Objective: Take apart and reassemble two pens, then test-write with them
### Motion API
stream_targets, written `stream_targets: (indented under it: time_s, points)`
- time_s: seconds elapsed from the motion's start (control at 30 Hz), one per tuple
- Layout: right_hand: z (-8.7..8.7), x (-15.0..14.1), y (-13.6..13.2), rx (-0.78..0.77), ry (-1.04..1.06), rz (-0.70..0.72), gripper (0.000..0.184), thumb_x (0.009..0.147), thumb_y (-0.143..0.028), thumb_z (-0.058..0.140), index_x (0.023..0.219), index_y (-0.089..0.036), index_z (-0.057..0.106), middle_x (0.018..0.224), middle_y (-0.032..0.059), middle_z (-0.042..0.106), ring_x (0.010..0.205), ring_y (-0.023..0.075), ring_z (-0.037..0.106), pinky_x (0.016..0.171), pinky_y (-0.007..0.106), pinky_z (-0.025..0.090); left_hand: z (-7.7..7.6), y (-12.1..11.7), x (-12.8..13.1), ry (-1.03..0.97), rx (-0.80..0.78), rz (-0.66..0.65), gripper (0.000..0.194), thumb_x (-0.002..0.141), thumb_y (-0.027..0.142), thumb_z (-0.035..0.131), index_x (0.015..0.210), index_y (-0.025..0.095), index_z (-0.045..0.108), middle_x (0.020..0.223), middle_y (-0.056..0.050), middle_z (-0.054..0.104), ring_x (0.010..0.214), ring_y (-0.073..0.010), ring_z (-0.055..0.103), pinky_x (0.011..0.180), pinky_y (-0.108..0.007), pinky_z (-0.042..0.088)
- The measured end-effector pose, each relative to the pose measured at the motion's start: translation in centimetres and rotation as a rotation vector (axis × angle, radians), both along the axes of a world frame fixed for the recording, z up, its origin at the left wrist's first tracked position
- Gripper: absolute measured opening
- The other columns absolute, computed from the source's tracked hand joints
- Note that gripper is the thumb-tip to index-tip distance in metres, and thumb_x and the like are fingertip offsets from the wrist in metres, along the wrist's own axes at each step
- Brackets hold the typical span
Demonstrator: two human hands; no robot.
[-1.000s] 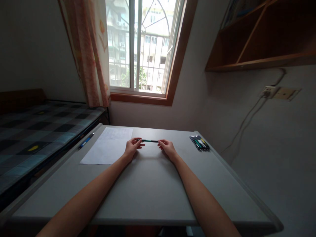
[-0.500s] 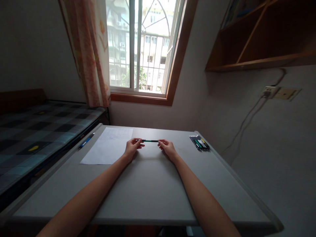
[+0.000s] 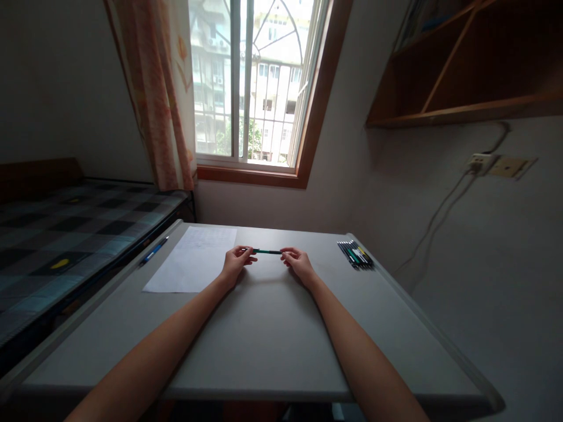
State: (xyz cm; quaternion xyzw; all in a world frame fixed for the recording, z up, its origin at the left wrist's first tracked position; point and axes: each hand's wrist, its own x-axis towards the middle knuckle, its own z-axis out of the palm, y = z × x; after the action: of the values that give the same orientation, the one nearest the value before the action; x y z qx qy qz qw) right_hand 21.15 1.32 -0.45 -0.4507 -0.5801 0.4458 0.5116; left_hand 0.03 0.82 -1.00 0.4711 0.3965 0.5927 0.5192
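Between left hand [image 3: 236, 264] and right hand [image 3: 299, 264]: one pen [image 3: 267, 252], green and dark, level.
Fingertips of each closed on one end. Left of grip: paper [image 3: 185, 266]; farther out, blue pen [image 3: 153, 252]. Right, well apart: pens [image 3: 355, 255], side by side. Beneath: desk [image 3: 264, 340].

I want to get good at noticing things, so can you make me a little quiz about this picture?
1. True or false: the blue pen lies on top of the paper.
2. What do the left hand and the right hand hold between them? a) the curtain b) a green and black pen c) a cup
3. Fill the gap: the group of pens is nearer to the ____ hand.

Key: 1. False: it lies on the table, to the left of the paper. 2. b. 3. right.
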Motion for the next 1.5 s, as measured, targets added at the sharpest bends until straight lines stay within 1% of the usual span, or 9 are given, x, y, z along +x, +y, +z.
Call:
stream_targets:
  time_s: [0.13,0.33,0.57,0.77,1.03,1.23,1.5]
  points:
    - [0.10,-0.04,-0.07,-0.012,0.003,-0.015,0.035,0.063,-0.043,0.062,0.084,-0.015,0.062,0.062,0.0017,0.061,0.051,0.0092,0.050,0.050,0.022,0.039,0.04,-0.07,-0.02,-0.001,0.001,-0.002,0.038,0.064,0.044,0.066,0.084,0.012,0.058,0.081,-0.010,0.067,0.064,-0.0169,0.064,0.055,-0.024,0.046]
    - [-0.31,-0.05,0.21,-0.013,0.019,-0.031,0.033,0.064,-0.044,0.061,0.077,-0.014,0.061,0.062,0.0025,0.061,0.050,0.0089,0.049,0.049,0.023,0.038,0.24,-0.14,-0.08,-0.016,-0.028,-0.002,0.038,0.063,0.043,0.067,0.083,0.013,0.057,0.083,-0.010,0.067,0.063,-0.0163,0.064,0.056,-0.024,0.045]
    - [-0.30,0.07,0.18,-0.011,0.015,-0.002,0.036,0.063,-0.044,0.062,0.085,-0.016,0.062,0.063,0.0020,0.062,0.051,0.0093,0.050,0.051,0.023,0.039,0.52,-0.37,-0.08,-0.018,-0.035,-0.002,0.040,0.061,0.044,0.068,0.083,0.013,0.058,0.081,-0.009,0.067,0.063,-0.0164,0.064,0.057,-0.025,0.045]
    - [-0.17,-0.11,0.08,-0.017,0.015,-0.027,0.033,0.064,-0.045,0.061,0.076,-0.015,0.060,0.062,0.0026,0.061,0.050,0.0090,0.049,0.049,0.023,0.038,0.38,-0.28,-0.09,-0.023,-0.022,-0.005,0.039,0.061,0.044,0.068,0.082,0.013,0.058,0.079,-0.009,0.067,0.062,-0.0161,0.064,0.056,-0.025,0.046]
    - [-0.18,0.02,0.08,-0.007,0.010,-0.004,0.036,0.064,-0.044,0.062,0.084,-0.015,0.061,0.063,0.0023,0.062,0.051,0.0093,0.050,0.050,0.023,0.039,0.38,-0.24,-0.03,-0.005,-0.020,0.002,0.040,0.060,0.046,0.068,0.081,0.013,0.059,0.078,-0.009,0.067,0.063,-0.0165,0.064,0.055,-0.024,0.045]
    - [-0.10,-0.11,0.09,-0.013,0.011,-0.028,0.033,0.064,-0.046,0.061,0.077,-0.015,0.060,0.063,0.0029,0.062,0.050,0.0092,0.050,0.049,0.023,0.038,0.38,-0.27,-0.09,-0.013,-0.029,-0.010,0.040,0.060,0.045,0.068,0.082,0.012,0.059,0.076,-0.009,0.068,0.063,-0.0163,0.064,0.056,-0.025,0.045]
    - [0.15,-0.05,-0.19,-0.019,0.006,0.008,0.032,0.064,-0.040,0.063,0.084,-0.016,0.060,0.064,0.0019,0.062,0.052,0.0089,0.050,0.051,0.022,0.039,0.12,-0.10,-0.12,-0.018,-0.009,0.000,0.041,0.059,0.045,0.069,0.081,0.012,0.059,0.078,-0.010,0.067,0.062,-0.0165,0.064,0.056,-0.026,0.046]
